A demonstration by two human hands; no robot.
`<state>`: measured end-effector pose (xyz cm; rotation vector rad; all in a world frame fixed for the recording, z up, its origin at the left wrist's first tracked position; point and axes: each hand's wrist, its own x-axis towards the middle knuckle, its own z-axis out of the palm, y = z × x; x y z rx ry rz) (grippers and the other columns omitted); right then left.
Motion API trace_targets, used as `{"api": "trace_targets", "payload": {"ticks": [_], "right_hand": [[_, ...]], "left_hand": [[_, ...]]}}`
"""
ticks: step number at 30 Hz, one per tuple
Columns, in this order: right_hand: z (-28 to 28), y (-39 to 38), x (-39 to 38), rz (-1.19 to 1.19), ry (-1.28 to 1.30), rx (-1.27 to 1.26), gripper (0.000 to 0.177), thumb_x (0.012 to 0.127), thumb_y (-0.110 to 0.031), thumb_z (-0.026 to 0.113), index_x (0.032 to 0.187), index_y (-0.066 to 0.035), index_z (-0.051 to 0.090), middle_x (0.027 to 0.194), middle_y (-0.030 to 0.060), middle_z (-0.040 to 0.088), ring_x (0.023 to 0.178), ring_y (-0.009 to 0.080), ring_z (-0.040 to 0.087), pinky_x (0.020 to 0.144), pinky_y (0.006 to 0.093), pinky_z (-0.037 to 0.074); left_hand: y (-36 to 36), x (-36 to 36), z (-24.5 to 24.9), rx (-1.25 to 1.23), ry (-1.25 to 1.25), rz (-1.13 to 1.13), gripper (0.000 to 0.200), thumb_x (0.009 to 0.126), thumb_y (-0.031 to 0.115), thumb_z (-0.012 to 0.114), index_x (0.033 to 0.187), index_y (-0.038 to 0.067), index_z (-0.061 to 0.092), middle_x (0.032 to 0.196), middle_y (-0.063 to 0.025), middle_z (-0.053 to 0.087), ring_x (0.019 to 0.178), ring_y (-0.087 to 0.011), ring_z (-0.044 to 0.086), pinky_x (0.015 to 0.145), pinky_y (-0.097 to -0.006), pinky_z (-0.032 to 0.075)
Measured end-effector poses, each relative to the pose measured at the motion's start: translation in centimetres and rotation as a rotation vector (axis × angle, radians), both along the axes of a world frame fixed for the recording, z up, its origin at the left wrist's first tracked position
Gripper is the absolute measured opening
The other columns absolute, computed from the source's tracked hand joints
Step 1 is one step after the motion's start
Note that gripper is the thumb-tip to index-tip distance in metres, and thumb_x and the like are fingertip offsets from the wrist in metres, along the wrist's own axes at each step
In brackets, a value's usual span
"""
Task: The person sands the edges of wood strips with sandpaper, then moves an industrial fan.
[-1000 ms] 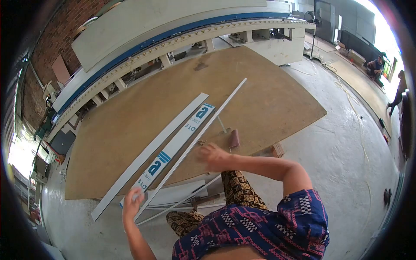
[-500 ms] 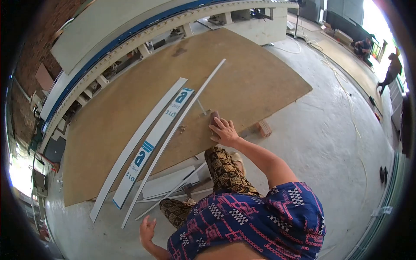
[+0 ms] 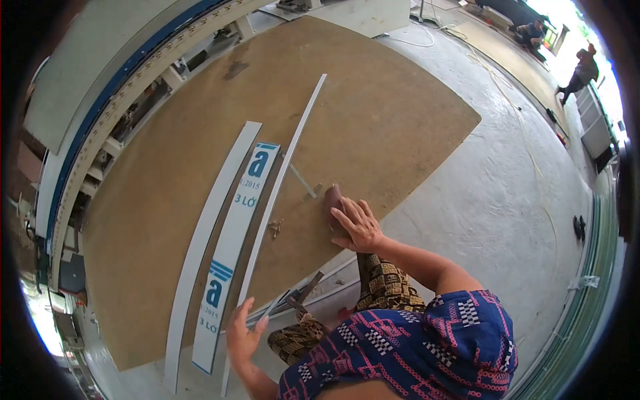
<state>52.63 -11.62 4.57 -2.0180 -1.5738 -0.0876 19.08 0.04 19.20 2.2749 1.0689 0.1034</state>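
On the brown board (image 3: 400, 113) the plain strip (image 3: 200, 247), printed strip (image 3: 230, 260) and thin strip (image 3: 300, 137) lie side by side as before. The left hand (image 3: 243, 335) has let go of the printed strip and now hovers at the board's near edge, fingers spread, holding nothing. The right hand (image 3: 359, 225) has dropped onto the small brown block (image 3: 333, 197) on the board, fingers laid close together over it, grip unclear, so the work has moved from strips to block.
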Motion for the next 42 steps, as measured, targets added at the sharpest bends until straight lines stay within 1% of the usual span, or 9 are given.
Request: {"api": "trace_targets", "payload": {"ticks": [10,21,25,27,29,31,35,39,42], "right_hand": [[0.7,0.6,1.3,0.025,0.038,-0.077,0.078,0.067,-0.047,0.063,0.131,-0.014,0.034,0.133,0.0175,0.03,0.122,0.0344,0.031,0.097,0.0519,0.023],[4.9,-11.4,7.0,-0.187,0.442,0.103,0.056,0.07,-0.03,0.068,0.119,-0.012,0.049,0.131,0.0192,0.034,0.118,0.0353,0.035,0.095,0.0434,0.03],[0.4,-27.3,13.9,-0.534,0.348,-0.266,0.026,0.076,-0.031,0.061,0.089,-0.009,0.066,0.115,0.0192,0.05,0.11,0.0341,0.042,0.089,0.0452,0.034],[-0.7,-36.2,17.1,-0.694,0.353,-0.491,0.035,0.084,-0.036,0.049,0.076,-0.006,0.065,0.1,0.0151,0.059,0.107,0.0329,0.046,0.092,0.0438,0.032],[-2.6,-44.3,19.6,-1.115,0.603,-0.825,0.042,0.084,-0.04,0.047,0.072,-0.003,0.063,0.078,0.02,0.061,0.078,0.0382,0.057,0.072,0.0463,0.043],[-2.5,-51.5,20.6,-1.612,0.714,-0.686,0.045,0.079,-0.042,0.05,0.071,0.0,0.062,0.078,0.0212,0.061,0.073,0.0386,0.058,0.065,0.0458,0.043],[-0.8,-57.7,20.1,-1.979,0.846,-0.708,0.031,0.073,-0.033,0.06,0.08,-0.003,0.066,0.089,0.017,0.064,0.085,0.0326,0.061,0.079,0.0423,0.043],[-7.0,-58.8,18.1,-1.779,1.005,-0.679,0.017,0.067,-0.018,0.06,0.08,-0.008,0.067,0.089,0.0131,0.064,0.088,0.0313,0.06,0.081,0.0419,0.042],[-1.2,-52.1,22.0,-1.4,0.879,-0.956,0.023,0.067,-0.027,0.062,0.079,-0.009,0.067,0.087,0.0131,0.064,0.086,0.0305,0.06,0.081,0.041,0.042]], "left_hand": [[4.9,17.7,0.3,-0.099,0.075,-0.528,0.065,0.075,0.037,0.064,0.126,0.006,0.039,0.127,-0.0165,0.041,0.115,-0.0329,0.043,0.095,-0.0379,0.035],[-0.1,40.3,-5.1,-0.181,-0.022,-0.347,0.066,0.083,0.036,0.053,0.134,0.005,0.024,0.13,-0.0259,0.035,0.12,-0.0384,0.035,0.098,-0.0408,0.031],[-5.1,46.1,-10.4,-0.178,0.402,-0.314,0.087,0.076,0.047,0.058,0.139,0.009,0.012,0.141,-0.0244,0.012,0.129,-0.0403,0.015,0.104,-0.0457,0.02],[-7.5,48.4,-8.7,-0.162,0.629,-0.281,0.098,0.071,0.051,0.062,0.14,0.013,0.003,0.142,-0.026,-0.003,0.13,-0.0454,0.001,0.106,-0.0478,0.014],[-8.6,49.7,-8.4,-0.126,0.791,-0.271,0.102,0.069,0.051,0.064,0.14,0.014,0.0,0.14,-0.029,-0.005,0.129,-0.0481,-0.001,0.106,-0.0475,0.014],[-8.8,50.2,-8.2,-0.117,0.847,-0.306,0.108,0.066,0.051,0.067,0.14,0.015,-0.004,0.139,-0.0309,-0.007,0.128,-0.0495,-0.002,0.106,-0.0478,0.013],[-8.5,50.0,-8.4,-0.089,0.948,-0.375,0.117,0.062,0.054,0.07,0.139,0.016,-0.01,0.139,-0.0321,-0.009,0.128,-0.0503,-0.003,0.105,-0.0487,0.014],[-7.6,50.5,-8.8,-0.15,1.03,-0.414,0.122,0.06,0.057,0.07,0.138,0.016,-0.014,0.138,-0.0326,-0.012,0.128,-0.0505,-0.005,0.104,-0.0504,0.013],[-7.3,51.0,-8.8,-0.19,1.084,-0.423,0.122,0.06,0.057,0.069,0.137,0.016,-0.016,0.137,-0.0326,-0.014,0.127,-0.0507,-0.005,0.103,-0.0524,0.013]]}}
